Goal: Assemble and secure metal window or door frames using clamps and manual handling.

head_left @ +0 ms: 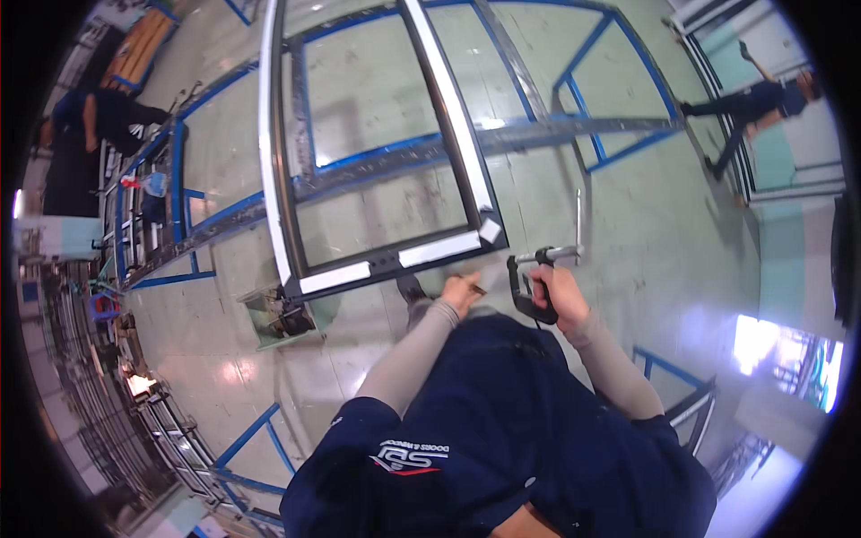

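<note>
My right hand [561, 294] is wrapped round a black C-shaped clamp [520, 291], which has a silver screw and a long thin crossbar. It is held off to the right of the near corner of a dark window frame [377, 265]. White strips cover parts of that frame, and a small white square sits on its near right corner. My left hand [461, 294] is closed just below the frame's near edge. A small dark piece shows at its fingertips, too small to name. Between the two hands there is a gap.
Blue and grey metal trestles [404, 161] carry the window frame. An open floor pit [278, 318] lies at left. One person [90, 125] bends at far left; another [749, 112] stands at far right beside white frames [798, 184]. More blue stands [256, 439] stand near left.
</note>
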Demonstrator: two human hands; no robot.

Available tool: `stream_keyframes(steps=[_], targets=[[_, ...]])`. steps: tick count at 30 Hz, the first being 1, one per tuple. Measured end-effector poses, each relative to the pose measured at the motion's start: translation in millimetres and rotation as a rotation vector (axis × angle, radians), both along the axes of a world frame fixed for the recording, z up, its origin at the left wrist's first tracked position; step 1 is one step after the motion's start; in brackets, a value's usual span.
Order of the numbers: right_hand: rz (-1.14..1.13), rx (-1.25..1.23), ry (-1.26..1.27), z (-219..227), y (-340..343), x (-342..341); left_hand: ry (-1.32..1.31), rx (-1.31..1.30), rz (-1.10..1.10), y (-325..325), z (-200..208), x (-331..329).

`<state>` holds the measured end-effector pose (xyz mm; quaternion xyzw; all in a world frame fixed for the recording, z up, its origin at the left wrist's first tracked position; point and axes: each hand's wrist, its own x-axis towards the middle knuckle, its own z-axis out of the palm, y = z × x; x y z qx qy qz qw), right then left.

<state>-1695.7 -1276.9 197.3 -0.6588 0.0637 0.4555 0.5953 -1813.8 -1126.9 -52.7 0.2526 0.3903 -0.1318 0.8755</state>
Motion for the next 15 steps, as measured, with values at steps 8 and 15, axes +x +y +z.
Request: stream_keyframes(steps=[8, 15], targets=[[-0.221, -0.219, 0.003, -43.6, -58.0, -33.5, -0.008, 0.094, -0.203, 2.2, 119.4, -30.2], [-0.227, -0.024, -0.007, -42.6, -65.4, -33.4, -0.272, 0.315, -0.619, -8.1, 157.1, 18.4]])
